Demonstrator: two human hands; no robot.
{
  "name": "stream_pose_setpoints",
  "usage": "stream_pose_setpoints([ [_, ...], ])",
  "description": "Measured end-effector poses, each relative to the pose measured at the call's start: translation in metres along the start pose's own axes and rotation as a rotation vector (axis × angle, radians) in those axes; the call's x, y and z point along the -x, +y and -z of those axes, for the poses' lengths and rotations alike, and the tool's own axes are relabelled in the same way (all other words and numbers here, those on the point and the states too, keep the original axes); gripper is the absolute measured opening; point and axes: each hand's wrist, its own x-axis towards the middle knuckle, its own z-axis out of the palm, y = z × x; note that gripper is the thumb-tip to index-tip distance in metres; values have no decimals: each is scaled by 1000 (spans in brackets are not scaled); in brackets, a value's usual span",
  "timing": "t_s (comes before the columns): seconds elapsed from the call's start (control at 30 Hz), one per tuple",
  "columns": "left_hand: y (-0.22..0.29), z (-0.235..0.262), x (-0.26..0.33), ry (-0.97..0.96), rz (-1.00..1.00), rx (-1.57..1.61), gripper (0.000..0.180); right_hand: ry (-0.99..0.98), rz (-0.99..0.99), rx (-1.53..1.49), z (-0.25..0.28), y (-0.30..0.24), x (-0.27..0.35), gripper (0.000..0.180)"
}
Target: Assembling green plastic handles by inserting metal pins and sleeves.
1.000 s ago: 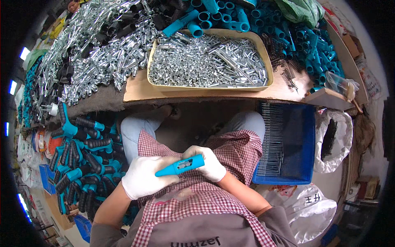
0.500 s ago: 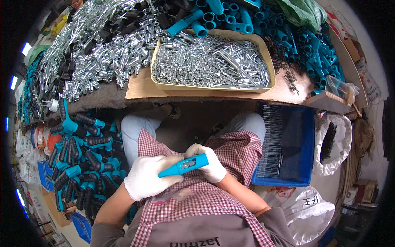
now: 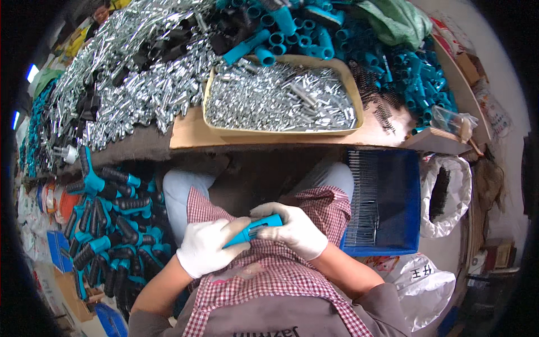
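Above my lap, both gloved hands hold a teal plastic tube (image 3: 272,221) with an opening in its side. My left hand (image 3: 206,244) is closed round its left end, fingers on top. My right hand (image 3: 297,229) grips the other end, its fingers and thumb close to the opening. Metal shows in the opening, but the fingers partly cover it. The tube lies tilted, its right end slightly higher in the picture.
Ahead, a cream tray (image 3: 281,133) of small metal pins stands on the bench board (image 3: 191,130), with heaped metal parts (image 3: 151,90), springs (image 3: 384,115) and teal tubes (image 3: 418,73) around it. Teal-and-black handles (image 3: 120,224) pile up left; a blue crate (image 3: 396,196) of metal rods stands right.
My right hand has shifted further over the tube, with fingers and thumb now near its opening. The tube has turned a little. The whole view has shifted slightly.
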Motion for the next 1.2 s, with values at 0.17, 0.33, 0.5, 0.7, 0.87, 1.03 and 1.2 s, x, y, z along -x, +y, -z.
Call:
stream_pose_setpoints([
  [0.17,-15,-12,-2,150,77,213,51,14,145,186,8,-31,-13,46],
  [0.33,-20,14,-6,-216,513,1134,47,-345,389,518,27,-73,-26,43],
  [0.5,-22,8,-1,-63,339,759,46,422,566,1058,53,-122,-49,46],
  [0.7,-14,3,-11,324,366,538,49,718,408,1578,98,-132,-67,31],
  [0.87,-16,3,-9,381,400,610,47,811,882,1181,55,-129,-45,23],
  [1.03,-10,12,-9,467,365,368,48,520,1323,1102,-2,-104,16,36],
  [1.2,4,26,-11,411,294,159,52,341,855,1480,-17,-71,-21,33],
])
